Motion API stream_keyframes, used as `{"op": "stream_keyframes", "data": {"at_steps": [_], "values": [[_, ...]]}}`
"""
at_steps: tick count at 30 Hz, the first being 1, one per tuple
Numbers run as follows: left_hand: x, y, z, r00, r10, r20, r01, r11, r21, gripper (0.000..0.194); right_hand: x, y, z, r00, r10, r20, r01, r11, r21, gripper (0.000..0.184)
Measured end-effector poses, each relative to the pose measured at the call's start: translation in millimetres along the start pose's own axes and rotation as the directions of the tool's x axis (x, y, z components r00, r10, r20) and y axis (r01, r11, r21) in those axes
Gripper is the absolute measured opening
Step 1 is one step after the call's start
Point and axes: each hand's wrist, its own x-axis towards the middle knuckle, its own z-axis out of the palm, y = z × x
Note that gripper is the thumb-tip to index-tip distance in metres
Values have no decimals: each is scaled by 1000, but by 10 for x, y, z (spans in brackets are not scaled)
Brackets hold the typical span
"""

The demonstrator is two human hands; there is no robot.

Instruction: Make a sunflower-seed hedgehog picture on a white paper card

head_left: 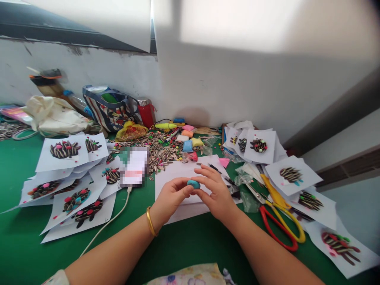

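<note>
Between my two hands, over the white paper [169,208], is a small lump of turquoise modelling clay [194,184]. My left hand [172,196] pinches it from the left with thumb and fingertips. From the right, the thumb and a finger of my right hand [214,190] close on the same lump, while its other fingers stretch out. A pile of striped sunflower seeds [160,152] lies just beyond the paper. Beside the seeds sit soft clay blocks in several colours, among them a blue one [187,146] and a yellow one [196,141].
Cards with seed hedgehogs lie in stacks at left [97,158] and right [292,174]. Red-and-yellow scissors [277,221] rest by my right forearm. A phone [134,168] trails a white cable [114,219]. A striped bag [109,109] and a red flask [146,113] stand against the wall.
</note>
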Motion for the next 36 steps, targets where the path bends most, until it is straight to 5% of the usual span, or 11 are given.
{"op": "stream_keyframes", "data": {"at_steps": [5,11,17,21,29,36], "values": [[3,0,-18,995,47,-91,-39,995,88,18,-11,14,7,994,95,46,-98,994,49,49],[-6,-7,-16,992,120,31,-124,970,209,29,-5,56,2,982,178,64,-182,980,76,24],[7,-99,-59,970,241,-40,-209,904,372,43,22,35,-19,958,276,74,-279,959,43,14],[30,-108,-79,936,350,17,-317,826,466,29,34,-24,-24,950,263,171,-271,962,24,17],[56,-78,-101,925,363,-112,-299,877,377,11,2,-44,7,904,369,217,-412,887,208,49],[16,-37,-57,952,307,-16,-282,891,355,28,38,-65,33,913,310,264,-369,904,215,23]]}}
